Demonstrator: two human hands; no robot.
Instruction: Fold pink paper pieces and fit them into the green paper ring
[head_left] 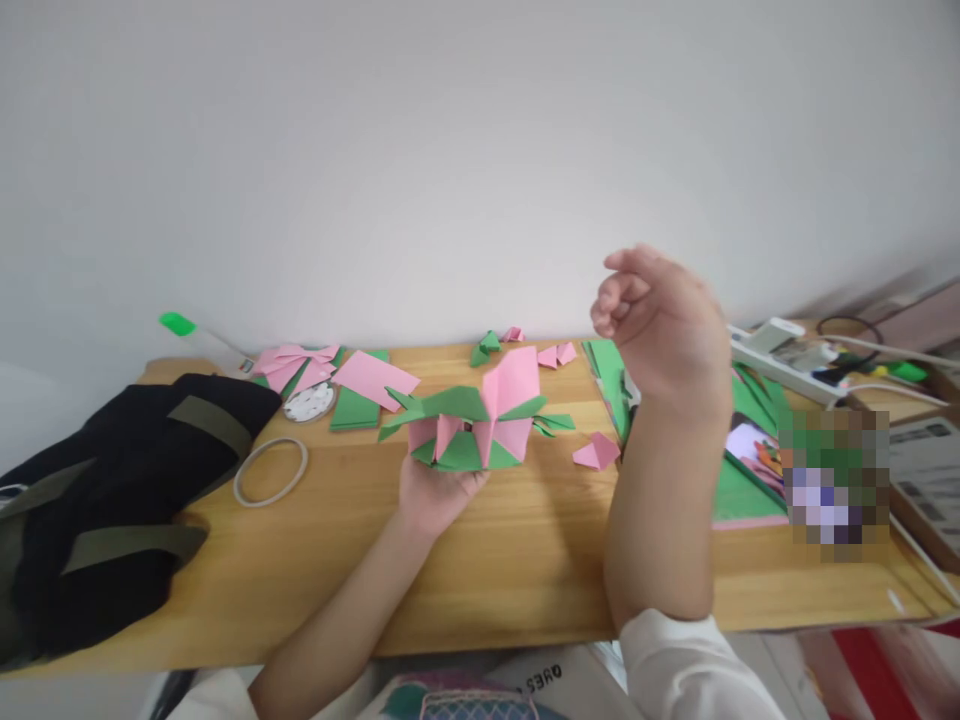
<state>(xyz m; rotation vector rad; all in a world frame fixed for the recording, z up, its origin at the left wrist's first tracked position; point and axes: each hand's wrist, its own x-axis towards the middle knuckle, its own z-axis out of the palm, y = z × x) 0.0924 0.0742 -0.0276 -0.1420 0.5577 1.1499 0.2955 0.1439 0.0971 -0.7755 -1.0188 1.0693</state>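
My left hand holds a folded pink and green paper piece from below, over the middle of the wooden table. Green and pink points stick out around the piece, and a tall pink flap stands up on its right side. Raised to the right of it, in front of the wall, my right hand has its fingers curled loosely. The right hand is well apart from the paper piece, and nothing shows in it.
A black cloth and a pale ring lie left on the table. Behind are pink sheets and small folded pieces. At right are green sheets, a power strip and cables.
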